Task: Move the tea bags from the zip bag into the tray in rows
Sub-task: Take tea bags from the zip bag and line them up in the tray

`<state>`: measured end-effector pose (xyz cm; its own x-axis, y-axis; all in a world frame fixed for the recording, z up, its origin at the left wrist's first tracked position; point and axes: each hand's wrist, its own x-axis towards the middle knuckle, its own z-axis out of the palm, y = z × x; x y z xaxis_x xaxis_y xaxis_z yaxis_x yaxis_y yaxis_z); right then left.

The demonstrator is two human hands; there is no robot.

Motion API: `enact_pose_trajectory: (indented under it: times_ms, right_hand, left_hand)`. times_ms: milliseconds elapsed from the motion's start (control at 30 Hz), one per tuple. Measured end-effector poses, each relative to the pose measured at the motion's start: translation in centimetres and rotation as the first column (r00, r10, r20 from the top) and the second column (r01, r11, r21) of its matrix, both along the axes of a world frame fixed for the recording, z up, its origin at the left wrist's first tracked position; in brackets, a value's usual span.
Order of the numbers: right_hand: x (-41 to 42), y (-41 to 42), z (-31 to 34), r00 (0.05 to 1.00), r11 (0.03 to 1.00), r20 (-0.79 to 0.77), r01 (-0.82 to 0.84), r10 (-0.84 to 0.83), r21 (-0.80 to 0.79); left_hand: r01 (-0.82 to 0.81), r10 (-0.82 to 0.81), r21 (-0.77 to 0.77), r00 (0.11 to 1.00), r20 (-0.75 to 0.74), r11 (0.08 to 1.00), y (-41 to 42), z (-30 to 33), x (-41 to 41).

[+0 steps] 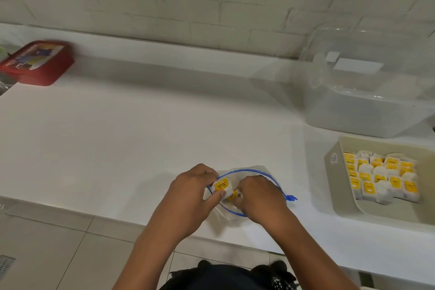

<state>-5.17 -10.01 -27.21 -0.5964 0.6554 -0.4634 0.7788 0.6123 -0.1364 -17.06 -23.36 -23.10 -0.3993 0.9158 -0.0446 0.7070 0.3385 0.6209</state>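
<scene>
Left fingers pinch tea bag, right hand curled in zip bag – tray right, red box far left

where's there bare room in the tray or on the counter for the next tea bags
The tray is packed in its far half; its near end, below the rows of tea bags, is bare. The counter lies bare between the red box and the zip bag.

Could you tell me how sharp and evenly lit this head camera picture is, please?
Head view: soft, even light; the red box and clear container are smeared by blur, the tea bags in the tray soft; wide-angle bending curves the counter edge.
</scene>
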Motion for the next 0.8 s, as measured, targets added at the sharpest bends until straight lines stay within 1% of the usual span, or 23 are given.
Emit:
enact_pose_trajectory:
  times_ms: [100,167,300,367,433,633,800]
  right_hand:
    - [-0.5,-0.2,-0.7,0.999,0.999,0.003,0.049,-0.049,0.011]
    - [-0.8,-0.2,-0.9,0.998,0.999,-0.028,0.053,-0.053,-0.001]
    - [-0.2,-0.3,-0.7,0.992,0.994,-0.107,0.063,-0.073,-0.087]
    - [0.2,-0.4,0.0,0.983,0.982,-0.15,0.079,-0.106,-0.172]
    - [0.8,-0.4,1.3,0.972,0.968,-0.202,0.072,-0.122,-0.242]
    - [3.5,-0.7,7.1,0.926,0.947,-0.37,-0.046,-0.078,-0.317]
    - [4.7,-1.1,10.3,0.885,0.959,-0.454,-0.031,-0.103,-0.28]
  left_hand:
    - [0.0,0.0,-0.009,1.0,-0.012,1.0,0.2,-0.2,0.1]
    - [0.002,-0.002,-0.012,1.0,-0.017,1.0,0.3,-0.3,0.1]
    - [-0.008,0.008,-0.015,1.0,-0.014,1.0,0.4,-0.4,0.1]
    - [-0.016,0.016,-0.015,1.0,-0.023,1.0,0.4,-0.3,0.2]
    - [-0.029,0.029,0.001,0.999,-0.018,1.0,0.4,-0.1,0.3]
    - [-0.043,0.046,0.07,0.998,-0.05,0.997,0.5,0.1,0.4]
    - [-0.029,0.032,0.055,0.997,-0.064,0.998,1.0,0.0,1.2]
